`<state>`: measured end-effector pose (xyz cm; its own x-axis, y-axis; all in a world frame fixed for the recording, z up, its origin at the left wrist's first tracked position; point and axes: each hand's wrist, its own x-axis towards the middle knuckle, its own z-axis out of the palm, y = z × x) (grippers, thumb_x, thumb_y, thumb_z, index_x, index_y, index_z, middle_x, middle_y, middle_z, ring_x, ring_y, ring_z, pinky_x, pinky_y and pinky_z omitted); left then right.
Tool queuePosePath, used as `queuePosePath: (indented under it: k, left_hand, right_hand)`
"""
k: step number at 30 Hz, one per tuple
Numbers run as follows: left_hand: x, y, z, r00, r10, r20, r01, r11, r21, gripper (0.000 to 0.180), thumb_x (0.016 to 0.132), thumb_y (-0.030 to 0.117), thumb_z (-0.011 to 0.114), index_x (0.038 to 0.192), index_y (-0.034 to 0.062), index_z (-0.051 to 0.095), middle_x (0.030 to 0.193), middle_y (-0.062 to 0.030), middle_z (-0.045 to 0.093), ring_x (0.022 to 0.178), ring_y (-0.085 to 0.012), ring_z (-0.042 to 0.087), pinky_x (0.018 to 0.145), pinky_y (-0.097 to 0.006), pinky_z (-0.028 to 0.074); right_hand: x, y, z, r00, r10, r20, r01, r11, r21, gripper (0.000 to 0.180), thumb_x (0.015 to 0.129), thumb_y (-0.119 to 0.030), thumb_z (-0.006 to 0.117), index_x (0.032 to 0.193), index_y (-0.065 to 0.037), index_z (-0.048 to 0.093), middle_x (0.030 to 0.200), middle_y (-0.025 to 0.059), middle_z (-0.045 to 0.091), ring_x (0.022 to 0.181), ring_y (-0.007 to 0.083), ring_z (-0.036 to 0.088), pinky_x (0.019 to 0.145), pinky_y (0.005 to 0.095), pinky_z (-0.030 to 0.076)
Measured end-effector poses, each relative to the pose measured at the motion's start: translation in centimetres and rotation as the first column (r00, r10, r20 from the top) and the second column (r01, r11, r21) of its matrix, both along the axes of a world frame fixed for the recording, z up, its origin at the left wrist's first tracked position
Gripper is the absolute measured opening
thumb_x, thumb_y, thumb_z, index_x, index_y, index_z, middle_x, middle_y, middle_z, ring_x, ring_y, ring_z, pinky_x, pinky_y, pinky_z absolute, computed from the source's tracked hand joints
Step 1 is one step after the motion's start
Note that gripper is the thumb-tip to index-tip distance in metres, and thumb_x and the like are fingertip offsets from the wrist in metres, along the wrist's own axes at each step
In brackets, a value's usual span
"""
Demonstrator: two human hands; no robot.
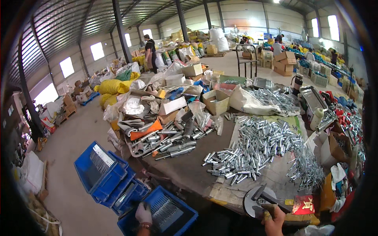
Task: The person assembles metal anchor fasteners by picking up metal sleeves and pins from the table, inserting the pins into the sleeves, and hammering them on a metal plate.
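Note:
My left hand (143, 214), in a pale glove with dark fingertips, is over the left side of a blue crate (187, 206). Inside it lies a row of thin metal rods (165, 212) beside the hand; its fingers are too unclear to read. My right hand (274, 221) is at the table's front edge, with coverings on some fingers. Those fingers are curled in beside a dark hammer-like tool (260, 193), which lies across a round metal plate (249, 202). What they grip, if anything, I cannot make out.
More blue crates (94, 167), holding metal rods, are stacked to the left. The worktable (197, 169) carries a large heap of metal sleeves (260, 145), long bolts (305, 169) and a red packet (303, 204). Boxes and bags crowd its far side. A person (149, 53) stands farther back.

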<state>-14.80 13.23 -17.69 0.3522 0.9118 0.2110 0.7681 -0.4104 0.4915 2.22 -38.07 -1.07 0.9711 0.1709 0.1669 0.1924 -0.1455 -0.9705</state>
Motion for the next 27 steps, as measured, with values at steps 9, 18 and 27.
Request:
queuePosePath:
  k: [9,18,27]
  left_hand:
    - [16.1,-11.8,17.1,0.608,-0.674,0.419,0.606,0.736,0.303,0.021,0.090,0.004,0.079,0.109,-0.0008,0.074,0.102,-0.0143,0.074,0.092,-0.0279,0.071,0.083,-0.038,0.057]
    - [24.7,-15.9,19.8,0.471,-0.874,0.118,0.863,0.484,0.146,0.033,0.084,0.013,0.082,0.115,0.0038,0.073,0.117,-0.0153,0.069,0.107,-0.0341,0.066,0.095,-0.044,0.054]
    - [28.3,-15.6,19.1,0.408,-0.909,0.080,0.903,0.415,0.111,0.031,0.084,0.024,0.084,0.107,0.0035,0.079,0.116,-0.0191,0.071,0.107,-0.0365,0.067,0.097,-0.046,0.054]
  right_hand:
    - [0.1,-0.6,-1.0,0.980,0.005,0.200,0.039,0.976,-0.214,0.025,0.093,-0.001,0.067,0.117,0.001,0.074,0.094,0.0097,0.072,0.076,0.0180,0.067,0.069,0.0326,0.053]
    - [0.9,-0.2,0.8,0.997,0.077,0.024,-0.072,0.985,-0.159,0.032,0.090,0.002,0.068,0.121,-0.003,0.075,0.101,0.0158,0.075,0.087,0.0285,0.072,0.079,0.0364,0.056]
    - [0.5,0.1,1.3,0.992,0.100,0.075,-0.087,0.982,-0.169,0.031,0.093,0.006,0.062,0.121,0.002,0.075,0.100,0.0094,0.077,0.086,0.0137,0.071,0.074,0.0295,0.056]
